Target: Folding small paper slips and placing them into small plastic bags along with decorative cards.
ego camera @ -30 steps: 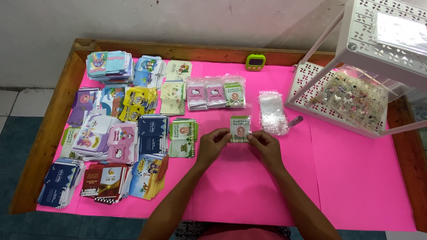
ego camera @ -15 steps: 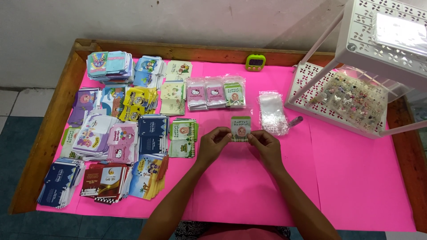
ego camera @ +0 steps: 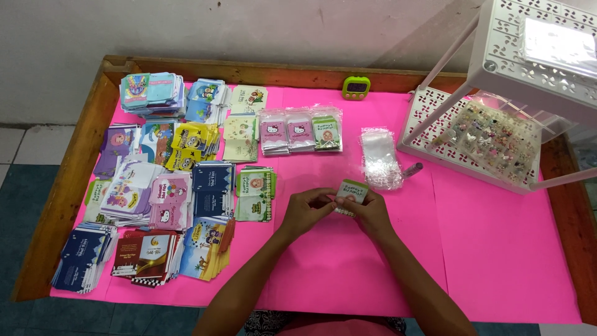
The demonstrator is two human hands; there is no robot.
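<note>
Fingers (ego camera: 326, 200) of left hand (ego camera: 305, 211) and right hand (ego camera: 370, 211) pinched on a small flat green-topped card (ego camera: 352, 190), held just above the matte pink surface (ego camera: 497, 249). Just beyond, a crinkly stack of clear plastic sleeves (ego camera: 380, 158). Far left, glossy rectangular card piles (ego camera: 161, 199). At right, a perforated white plastic rack (ego camera: 497, 124).

Card stacks (ego camera: 165, 193) spread over the table's (ego camera: 510, 261) left half. Packets (ego camera: 301, 130) right of them, far side. Timer (ego camera: 356, 88) beyond, at the far edge. Bags (ego camera: 380, 158) right of the packets. Rack (ego camera: 497, 124) far right.
</note>
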